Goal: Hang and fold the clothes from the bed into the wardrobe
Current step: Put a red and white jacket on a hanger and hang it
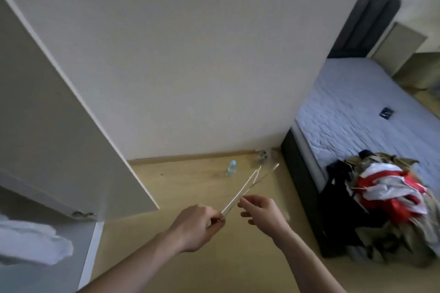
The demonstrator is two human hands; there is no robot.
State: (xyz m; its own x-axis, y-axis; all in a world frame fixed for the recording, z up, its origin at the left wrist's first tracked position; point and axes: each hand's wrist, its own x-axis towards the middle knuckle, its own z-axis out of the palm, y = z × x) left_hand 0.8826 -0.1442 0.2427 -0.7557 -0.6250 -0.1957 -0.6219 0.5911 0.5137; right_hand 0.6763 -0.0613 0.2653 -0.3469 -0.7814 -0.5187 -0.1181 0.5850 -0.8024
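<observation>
Nearest to the camera, the left hand (197,226) is curled around the lower ends of thin pale hangers (240,191), which are blurred, so I cannot tell how many there are. The right hand (263,213) is just beside it, and its fingers pinch one hanger at the near end. The hangers point away over the wooden floor (190,269). On the left, the open wardrobe door (59,114) stands close to the left hand, with something white (31,242) blurred below it. On the right, the pile of clothes (390,188) lies on the near corner of the bed (362,112), partly hanging over the dark frame. Farther away, a small bottle (231,167) stands on the floor near the wall (190,54). A small dark object (386,112) lies on the mattress.
</observation>
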